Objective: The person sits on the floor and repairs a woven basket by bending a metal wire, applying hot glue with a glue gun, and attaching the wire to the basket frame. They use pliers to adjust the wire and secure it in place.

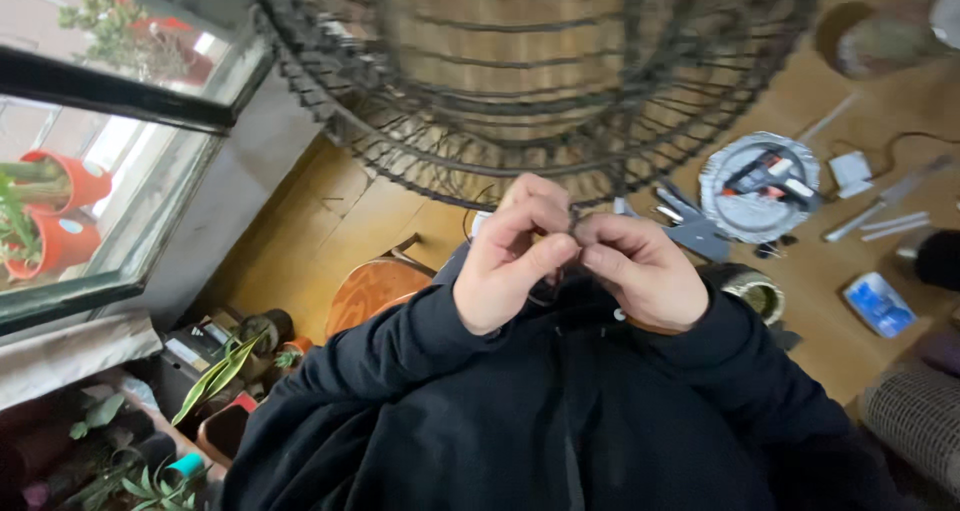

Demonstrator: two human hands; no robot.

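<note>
- Wooden floor (380, 211): tan boards fill the middle of the view and carry the loose things; a window (100, 171) with red plant pots (70, 211) outside runs along its left edge.
- Wire frame (520, 81): dark, round, blurred, hanging across the top.
- Potted plants (215, 376): clustered at the floor's lower left corner.
- Foil plate (760, 186): silver, holding a glue gun, toward the right edge.
- Left hand (515, 261) and right hand (640, 271): fingertips pressed together, pinching a thin dark wire (574, 227) at the frame's lower rim.
</note>
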